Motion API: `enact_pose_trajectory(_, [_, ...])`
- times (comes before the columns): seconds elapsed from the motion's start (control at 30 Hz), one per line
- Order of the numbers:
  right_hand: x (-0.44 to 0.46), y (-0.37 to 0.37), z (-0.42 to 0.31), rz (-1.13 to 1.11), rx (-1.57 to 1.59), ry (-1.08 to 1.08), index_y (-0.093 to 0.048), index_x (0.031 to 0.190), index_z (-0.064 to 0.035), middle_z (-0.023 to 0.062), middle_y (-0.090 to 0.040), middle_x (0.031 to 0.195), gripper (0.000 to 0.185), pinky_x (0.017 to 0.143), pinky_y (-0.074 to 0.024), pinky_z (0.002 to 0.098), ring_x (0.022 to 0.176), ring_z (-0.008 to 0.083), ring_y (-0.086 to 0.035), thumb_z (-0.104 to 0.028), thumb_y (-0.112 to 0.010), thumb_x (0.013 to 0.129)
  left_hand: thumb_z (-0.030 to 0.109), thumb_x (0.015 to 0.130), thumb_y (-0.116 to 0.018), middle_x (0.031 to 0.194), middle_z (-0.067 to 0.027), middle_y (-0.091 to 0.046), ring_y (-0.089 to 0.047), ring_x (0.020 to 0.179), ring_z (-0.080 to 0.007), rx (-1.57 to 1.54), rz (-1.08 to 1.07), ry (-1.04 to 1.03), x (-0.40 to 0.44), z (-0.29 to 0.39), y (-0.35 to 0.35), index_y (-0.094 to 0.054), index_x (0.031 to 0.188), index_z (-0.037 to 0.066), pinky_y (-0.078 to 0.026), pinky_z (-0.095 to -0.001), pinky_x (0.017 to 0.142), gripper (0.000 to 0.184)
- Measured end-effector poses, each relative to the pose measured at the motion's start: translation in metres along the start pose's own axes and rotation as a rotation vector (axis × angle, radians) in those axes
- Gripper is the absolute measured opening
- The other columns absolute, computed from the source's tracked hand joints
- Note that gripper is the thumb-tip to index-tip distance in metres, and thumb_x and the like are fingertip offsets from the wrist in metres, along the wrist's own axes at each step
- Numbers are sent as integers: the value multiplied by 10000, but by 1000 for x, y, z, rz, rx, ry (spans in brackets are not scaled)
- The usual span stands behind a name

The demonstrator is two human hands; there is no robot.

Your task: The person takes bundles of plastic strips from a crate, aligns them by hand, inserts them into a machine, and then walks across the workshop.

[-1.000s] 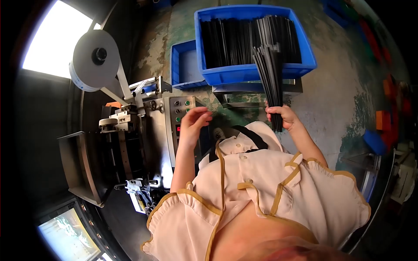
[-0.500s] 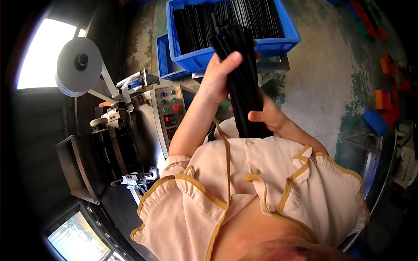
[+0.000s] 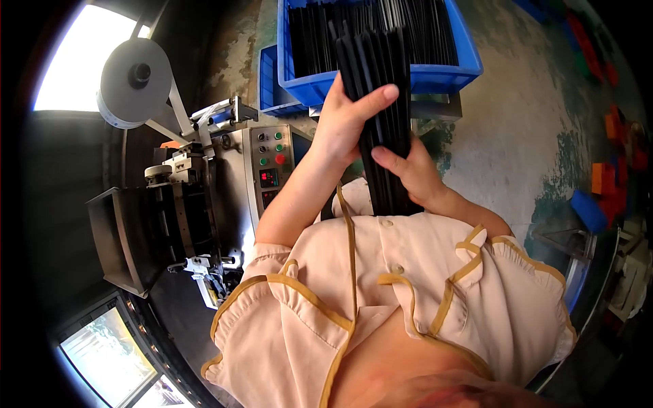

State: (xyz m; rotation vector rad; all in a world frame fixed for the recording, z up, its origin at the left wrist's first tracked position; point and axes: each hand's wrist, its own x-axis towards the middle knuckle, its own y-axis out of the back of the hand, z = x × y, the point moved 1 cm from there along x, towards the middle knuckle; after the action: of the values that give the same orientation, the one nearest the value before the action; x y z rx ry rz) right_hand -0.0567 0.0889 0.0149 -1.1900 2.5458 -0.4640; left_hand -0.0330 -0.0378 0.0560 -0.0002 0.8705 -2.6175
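A thick bundle of long, thin black strips (image 3: 373, 75) stands between both hands in front of my chest, its uneven upper ends pointing away from me. My left hand (image 3: 343, 122) is wrapped round the upper part, thumb lying across the front. Lower down, my right hand (image 3: 418, 173) grips the bundle from the other side with its thumb over the front. Most fingers of both hands are hidden behind the strips. Just beyond is a blue crate (image 3: 445, 76) holding many more such black strips (image 3: 435, 34).
At the left stands a machine with a control panel (image 3: 272, 153) of buttons and red displays, and a large white reel (image 3: 136, 85) above it. A smaller blue bin (image 3: 269, 85) sits beside the crate. Orange and blue bins (image 3: 602, 180) are at the far right.
The bundle's strips have fanned into a flatter, more upright spread. My right hand has slid upward along it, its thumb now across the front. The view has shifted slightly.
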Motion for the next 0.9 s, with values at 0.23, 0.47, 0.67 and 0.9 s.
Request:
enact_pose_trajectory(0.23, [-6, 8, -3, 3, 189, -145, -484, 1102, 18, 86, -571, 1010, 363, 783, -453, 260, 890, 145, -558, -92, -618, 783, 138, 791, -573, 995, -94, -570, -570, 898, -200, -278, -1, 174, -25, -13, 34, -479, 1090, 26, -464, -333, 803, 334])
enact_pose_trajectory(0.47, [-10, 8, -4, 35, 252, -116, -456, 1136, 7, 83, -544, 1073, 422, 863, -410, 281, 973, 162, -519, -90, -637, 767, 198, 828, -478, 1036, -128, -583, -570, 943, -226, -440, -151, 169, -35, -8, 54, -517, 1078, -21, -437, -349, 847, 334])
enact_pose_trajectory(0.67, [-13, 10, 5, -8, 214, -129, -339, 1233, 1, 115, -471, 1183, 553, 934, -366, 340, 1075, 219, -465, -164, -617, 784, 198, 813, -466, 1018, -137, -593, -573, 945, -232, -452, -171, 166, -38, -5, 67, -551, 1030, -33, -431, -347, 853, 328])
enact_pose_trajectory(0.9, [-13, 4, 6, -14, 267, -158, -368, 1214, 1, 116, -488, 1159, 495, 934, -368, 346, 1067, 221, -473, -139, -596, 798, 132, 753, -475, 1044, -132, -573, -568, 946, -242, -435, -132, 125, -44, 0, 71, -485, 1117, -19, -438, -357, 852, 395])
